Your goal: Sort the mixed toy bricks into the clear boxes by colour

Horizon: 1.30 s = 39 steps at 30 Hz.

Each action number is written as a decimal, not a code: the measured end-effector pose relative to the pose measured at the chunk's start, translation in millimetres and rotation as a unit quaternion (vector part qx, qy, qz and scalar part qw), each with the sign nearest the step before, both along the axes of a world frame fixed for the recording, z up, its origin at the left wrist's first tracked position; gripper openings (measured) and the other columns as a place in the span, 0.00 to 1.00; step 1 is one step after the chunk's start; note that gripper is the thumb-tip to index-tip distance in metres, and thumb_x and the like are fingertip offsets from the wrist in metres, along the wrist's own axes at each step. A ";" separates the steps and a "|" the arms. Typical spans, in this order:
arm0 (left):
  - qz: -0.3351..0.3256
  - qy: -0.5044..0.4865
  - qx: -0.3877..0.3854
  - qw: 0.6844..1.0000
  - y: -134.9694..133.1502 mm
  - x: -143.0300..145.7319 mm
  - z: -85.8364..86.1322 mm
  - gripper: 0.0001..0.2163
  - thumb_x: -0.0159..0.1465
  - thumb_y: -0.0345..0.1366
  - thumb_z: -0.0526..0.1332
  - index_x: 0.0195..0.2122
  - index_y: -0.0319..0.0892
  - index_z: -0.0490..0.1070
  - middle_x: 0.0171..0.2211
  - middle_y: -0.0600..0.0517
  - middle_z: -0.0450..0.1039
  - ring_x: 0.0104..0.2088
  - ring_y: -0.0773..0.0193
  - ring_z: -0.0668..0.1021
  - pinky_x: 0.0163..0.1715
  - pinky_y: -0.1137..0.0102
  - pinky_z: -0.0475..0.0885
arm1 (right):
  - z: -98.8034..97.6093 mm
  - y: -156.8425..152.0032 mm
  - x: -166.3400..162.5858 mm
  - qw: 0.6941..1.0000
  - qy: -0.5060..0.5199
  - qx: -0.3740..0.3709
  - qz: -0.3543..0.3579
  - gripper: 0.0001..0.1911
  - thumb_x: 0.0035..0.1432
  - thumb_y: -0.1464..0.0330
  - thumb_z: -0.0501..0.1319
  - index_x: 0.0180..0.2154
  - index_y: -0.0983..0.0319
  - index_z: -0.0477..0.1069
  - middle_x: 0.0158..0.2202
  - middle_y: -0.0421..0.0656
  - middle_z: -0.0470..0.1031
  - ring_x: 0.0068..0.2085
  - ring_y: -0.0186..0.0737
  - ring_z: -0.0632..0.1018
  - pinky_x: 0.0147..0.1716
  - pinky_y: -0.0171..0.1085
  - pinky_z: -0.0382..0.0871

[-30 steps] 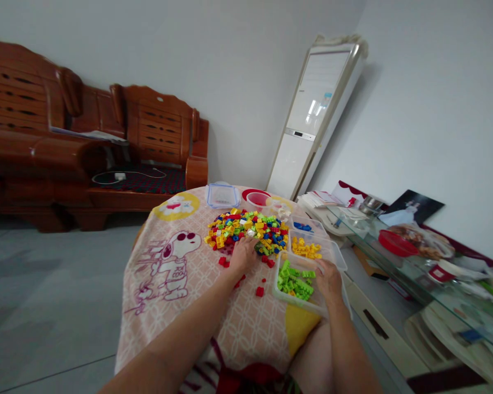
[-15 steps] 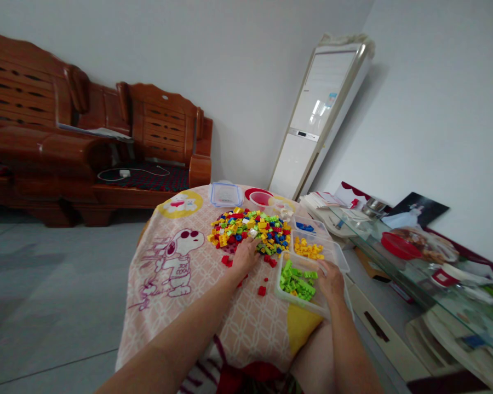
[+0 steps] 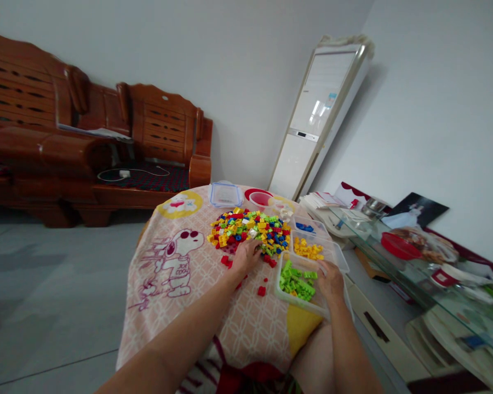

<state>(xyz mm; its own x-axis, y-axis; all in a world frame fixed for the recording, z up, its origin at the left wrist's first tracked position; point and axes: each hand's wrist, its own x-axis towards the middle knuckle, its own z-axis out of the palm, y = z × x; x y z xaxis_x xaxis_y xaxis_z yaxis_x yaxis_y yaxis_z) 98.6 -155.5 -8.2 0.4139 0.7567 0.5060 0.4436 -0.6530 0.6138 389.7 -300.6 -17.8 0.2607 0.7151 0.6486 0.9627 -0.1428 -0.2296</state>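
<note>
A heap of toy building bricks [image 3: 234, 223] in red, yellow, green, blue and white lies on the cloth-covered table. My left hand [image 3: 246, 256] is at the heap's near edge, its fingers bent together among the bricks; what they hold is hidden. My right hand [image 3: 331, 280] is over the right part of a clear plastic container [image 3: 302, 304] with green bricks [image 3: 296, 282] in it. Its fingers are curled close to the green bricks and the far rim, and I cannot make out what is between them. Yellow bricks [image 3: 308, 249] and blue bricks [image 3: 304, 227] fill separate containers behind.
Loose red bricks [image 3: 262, 291] lie in front of the heap. A blue-edged lid [image 3: 225, 195] and a round pink tub [image 3: 261, 198] stand at the table's back. At right is a cluttered glass-topped cabinet [image 3: 419, 273]; a wooden sofa [image 3: 164, 126] is at left.
My left hand has shifted very slightly at the heap's edge, and its fingers look more drawn together. My right hand stays in place over the green bricks' container.
</note>
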 end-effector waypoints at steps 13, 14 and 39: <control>-0.155 -0.040 -0.029 0.987 -35.7 15.5 12.1 0.19 0.62 0.29 0.60 0.55 0.46 0.74 0.50 0.49 0.78 0.51 0.59 0.77 0.56 0.64 0.70 | 0.5 -2.3 -1.0 1.000 0.013 0.000 0.007 0.19 0.56 0.69 0.52 0.44 0.63 0.78 0.44 0.51 0.80 0.46 0.46 0.78 0.51 0.46 0.71; -0.140 -0.049 -0.041 0.988 -35.3 14.9 12.5 0.19 0.62 0.29 0.60 0.54 0.46 0.74 0.50 0.49 0.78 0.51 0.59 0.77 0.55 0.64 0.70 | 0.5 -2.3 -1.0 1.000 0.014 0.000 0.007 0.19 0.56 0.69 0.52 0.44 0.63 0.78 0.44 0.50 0.80 0.46 0.46 0.78 0.51 0.46 0.71; 0.061 0.082 -0.006 0.995 8.6 -6.1 5.7 0.17 0.64 0.27 0.55 0.50 0.45 0.77 0.53 0.46 0.76 0.53 0.54 0.73 0.56 0.59 0.67 | -0.2 0.0 1.2 1.000 0.022 0.008 0.011 0.18 0.56 0.68 0.53 0.43 0.61 0.79 0.43 0.49 0.81 0.45 0.46 0.78 0.50 0.46 0.72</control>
<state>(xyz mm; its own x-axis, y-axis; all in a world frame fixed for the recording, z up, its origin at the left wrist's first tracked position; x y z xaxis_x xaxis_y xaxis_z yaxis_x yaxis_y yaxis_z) 92.5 -146.9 -2.5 0.3957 0.8121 0.4289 0.6137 -0.5812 0.5344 390.8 -300.6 -18.1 0.2733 0.7113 0.6476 0.9546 -0.1176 -0.2736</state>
